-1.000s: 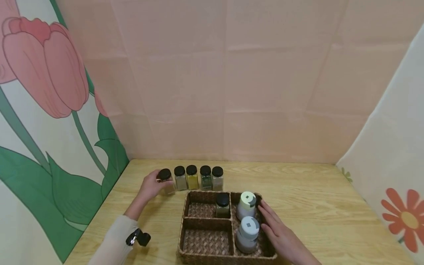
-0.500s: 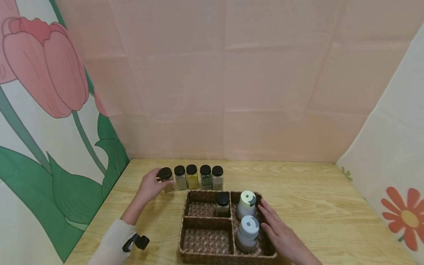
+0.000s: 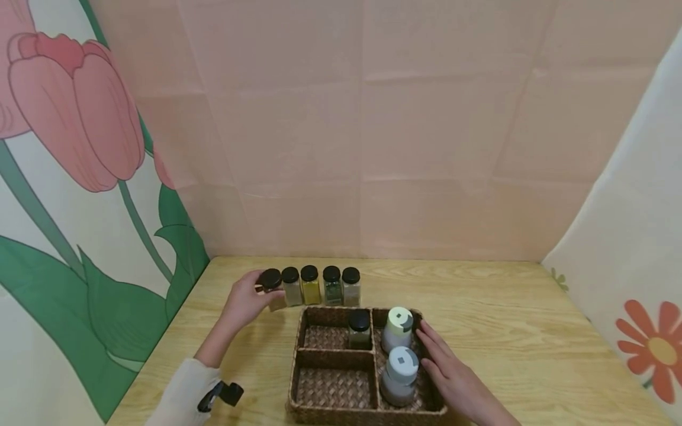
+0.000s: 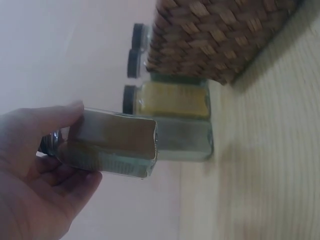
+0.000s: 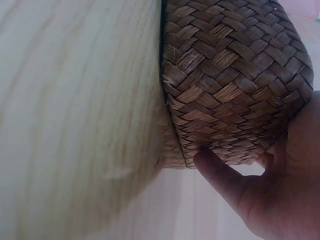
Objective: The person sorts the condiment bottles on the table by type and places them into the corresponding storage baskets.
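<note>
My left hand (image 3: 242, 302) grips a small glass spice jar (image 4: 115, 142) with a black lid, thumb on one side and fingers on the other. Its base is raised off the table in the left wrist view, and brownish contents show through the glass. My right hand (image 3: 450, 373) lies along the right side of a brown woven basket (image 5: 235, 75), thumb and fingertips touching the outer wall. In the basket's back left compartment stands another black-lidded jar (image 3: 359, 331). Two bottles stand in the right compartment, one with a pale yellow cap (image 3: 398, 322), the other white-capped (image 3: 402, 376).
Several black-lidded spice jars stand in a row behind the basket: a greyish jar (image 3: 292, 290), a yellow jar (image 3: 311, 290), a green jar (image 3: 333, 290) and a pale jar (image 3: 351, 290). The wooden table (image 3: 479, 307) meets a pink cloth backdrop (image 3: 362, 148) at the back.
My left hand has shifted slightly right with the jar, which now tilts and stands closer to the row. My right hand stays on the basket's side.
</note>
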A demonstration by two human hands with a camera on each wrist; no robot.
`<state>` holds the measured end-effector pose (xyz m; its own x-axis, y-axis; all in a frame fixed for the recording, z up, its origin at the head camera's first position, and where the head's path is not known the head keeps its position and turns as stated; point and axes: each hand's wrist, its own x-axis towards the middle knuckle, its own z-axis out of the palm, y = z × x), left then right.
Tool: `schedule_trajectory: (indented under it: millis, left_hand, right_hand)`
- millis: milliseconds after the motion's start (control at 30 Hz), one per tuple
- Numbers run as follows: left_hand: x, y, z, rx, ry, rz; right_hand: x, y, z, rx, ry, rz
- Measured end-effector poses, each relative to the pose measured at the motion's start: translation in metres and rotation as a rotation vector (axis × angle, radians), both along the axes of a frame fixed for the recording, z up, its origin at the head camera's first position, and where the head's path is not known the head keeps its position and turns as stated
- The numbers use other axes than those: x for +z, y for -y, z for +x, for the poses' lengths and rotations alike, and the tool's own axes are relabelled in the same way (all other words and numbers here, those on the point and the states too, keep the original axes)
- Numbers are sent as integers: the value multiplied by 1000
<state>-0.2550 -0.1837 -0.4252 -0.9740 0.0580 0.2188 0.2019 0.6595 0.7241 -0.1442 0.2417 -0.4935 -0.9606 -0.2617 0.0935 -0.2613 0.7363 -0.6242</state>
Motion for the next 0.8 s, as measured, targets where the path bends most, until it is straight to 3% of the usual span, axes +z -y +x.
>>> schedule_trajectory:
  millis: [300, 800]
  left_hand:
    - [10, -14, 7, -11, -4, -7]
    - [18, -27, 16, -37, 10, 8]
  right_hand:
    - [0, -1, -2, -1, 14, 13]
    - [0, -2, -2, 5, 34, 22]
